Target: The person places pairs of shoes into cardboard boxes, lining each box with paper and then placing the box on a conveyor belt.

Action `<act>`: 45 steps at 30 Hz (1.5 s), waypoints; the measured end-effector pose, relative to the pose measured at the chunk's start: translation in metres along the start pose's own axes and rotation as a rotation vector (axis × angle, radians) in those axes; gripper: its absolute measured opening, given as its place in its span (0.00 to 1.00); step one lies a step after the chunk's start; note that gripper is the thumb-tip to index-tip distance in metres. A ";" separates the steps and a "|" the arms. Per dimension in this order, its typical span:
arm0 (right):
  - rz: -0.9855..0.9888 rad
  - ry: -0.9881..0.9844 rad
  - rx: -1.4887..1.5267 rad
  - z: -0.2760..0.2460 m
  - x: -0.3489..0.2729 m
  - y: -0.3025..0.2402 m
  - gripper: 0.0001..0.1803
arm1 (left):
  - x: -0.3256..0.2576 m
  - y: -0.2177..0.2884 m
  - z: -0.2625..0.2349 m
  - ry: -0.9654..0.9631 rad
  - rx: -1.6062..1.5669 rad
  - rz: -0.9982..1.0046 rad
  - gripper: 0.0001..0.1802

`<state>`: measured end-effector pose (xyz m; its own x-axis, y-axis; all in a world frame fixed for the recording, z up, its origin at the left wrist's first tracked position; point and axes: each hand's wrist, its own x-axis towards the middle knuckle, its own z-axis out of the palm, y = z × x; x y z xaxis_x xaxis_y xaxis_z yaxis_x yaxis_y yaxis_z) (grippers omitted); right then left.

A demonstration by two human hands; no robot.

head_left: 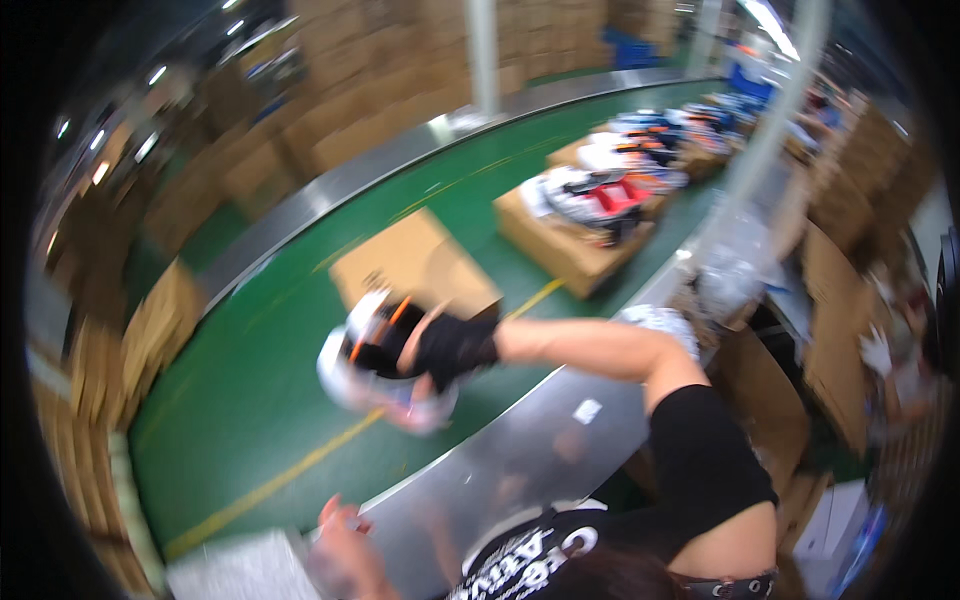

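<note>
White, rounded helmet-like item [375,365], with black inner parts and thin orange strips, is hanging above the green conveyor belt [300,320], blurred by motion. The right hand [450,350], in a black glove, is closing around its right side and gripping it. The left hand [345,545] is resting low at the steel belt edge [520,450], touching a clear plastic wrap [250,570]; its finger pose I cannot tell.

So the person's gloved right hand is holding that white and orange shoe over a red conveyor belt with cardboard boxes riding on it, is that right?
Nearly. The conveyor belt is green, not red, as the head view shows. The rest holds: the gloved right hand grips the white and orange shoe above the belt, and cardboard boxes ride on it.
</note>
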<state>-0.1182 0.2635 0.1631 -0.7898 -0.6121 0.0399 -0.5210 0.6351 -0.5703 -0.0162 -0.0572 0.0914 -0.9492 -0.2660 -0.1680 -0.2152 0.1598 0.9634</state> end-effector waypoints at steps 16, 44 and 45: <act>-0.107 0.116 -0.258 0.088 0.005 0.014 0.11 | 0.077 -0.112 0.061 -0.699 0.754 0.205 0.23; 0.926 0.875 1.002 0.202 -0.163 0.019 0.26 | 0.066 -0.039 0.031 -0.183 0.796 0.848 0.18; 0.925 0.893 0.760 0.193 -0.168 0.003 0.23 | 0.054 -0.022 0.024 -0.092 0.798 0.839 0.18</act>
<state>0.0752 0.2775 -0.0036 -0.8168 0.5204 -0.2491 0.3285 0.0645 -0.9423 -0.0683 -0.0524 0.0558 -0.8684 0.2723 0.4144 0.4369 0.8153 0.3799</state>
